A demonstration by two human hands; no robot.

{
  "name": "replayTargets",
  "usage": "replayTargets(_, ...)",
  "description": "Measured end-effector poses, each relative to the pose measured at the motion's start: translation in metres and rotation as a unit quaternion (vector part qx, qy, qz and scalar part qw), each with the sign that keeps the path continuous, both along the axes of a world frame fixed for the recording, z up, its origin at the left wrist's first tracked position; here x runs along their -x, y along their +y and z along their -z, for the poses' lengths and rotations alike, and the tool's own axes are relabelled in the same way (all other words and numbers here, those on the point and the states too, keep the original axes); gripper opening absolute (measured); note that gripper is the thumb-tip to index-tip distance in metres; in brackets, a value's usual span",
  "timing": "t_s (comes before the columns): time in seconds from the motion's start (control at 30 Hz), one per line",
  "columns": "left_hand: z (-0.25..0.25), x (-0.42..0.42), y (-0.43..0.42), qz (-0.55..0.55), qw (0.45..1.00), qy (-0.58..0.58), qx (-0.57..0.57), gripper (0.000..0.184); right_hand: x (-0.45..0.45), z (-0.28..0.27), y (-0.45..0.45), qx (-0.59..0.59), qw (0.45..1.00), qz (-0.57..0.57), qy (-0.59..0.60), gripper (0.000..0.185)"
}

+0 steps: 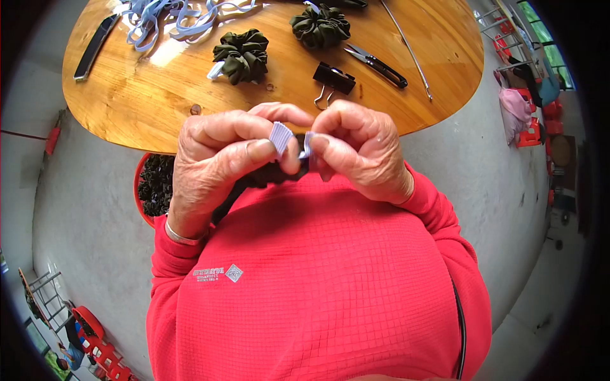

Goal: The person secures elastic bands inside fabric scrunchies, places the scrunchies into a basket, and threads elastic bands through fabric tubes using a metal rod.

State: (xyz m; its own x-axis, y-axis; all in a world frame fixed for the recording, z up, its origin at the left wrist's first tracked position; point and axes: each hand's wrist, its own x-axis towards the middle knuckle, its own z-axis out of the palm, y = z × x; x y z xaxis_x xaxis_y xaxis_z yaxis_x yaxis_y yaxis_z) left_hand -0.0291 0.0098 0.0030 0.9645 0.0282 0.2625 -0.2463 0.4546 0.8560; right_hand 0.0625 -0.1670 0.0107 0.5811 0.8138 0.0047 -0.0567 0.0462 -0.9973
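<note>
remotely, i see a lilac band (pixel 280 138) at centre frame.
the left hand (pixel 208 152) and right hand (pixel 365 149) each pinch an end between thumb and finger, apparently close together for control; dark fabric (pixel 272 175) shows just below.

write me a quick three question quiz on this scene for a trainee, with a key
1. True or false: the left hand and the right hand each pinch part of a lavender ribbed band.

2. Which item lies between the black binder clip and the thin metal rod?
A) a dark scrunchie
B) the snips
C) the pale blue strips

3. Short answer: what colour is the rim of the container below the left edge of the wooden table?

Key:
1. True
2. B
3. Red
</note>
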Motion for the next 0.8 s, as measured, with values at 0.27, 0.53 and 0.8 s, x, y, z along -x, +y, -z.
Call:
replayTargets(0.27, -0.013, 0.013, -0.007, -0.009, 0.967, 0.227, -0.113, 0.011, 0.013, -0.009, -0.015, -0.044, 0.96, 0.054, -0.271, 0.011)
replayTargets(0.53, -0.015, 0.011, -0.006, 0.025, 0.966, 0.179, -0.186, 0.011, -0.007, -0.009, 0.012, -0.1, 0.855, -0.024, -0.509, 0.017)
replayTargets(0.8, -0.004, 0.011, -0.005, 0.027, 0.969, 0.23, -0.084, 0.01, -0.01, -0.012, 0.011, -0.007, 0.937, -0.06, -0.344, 0.012)
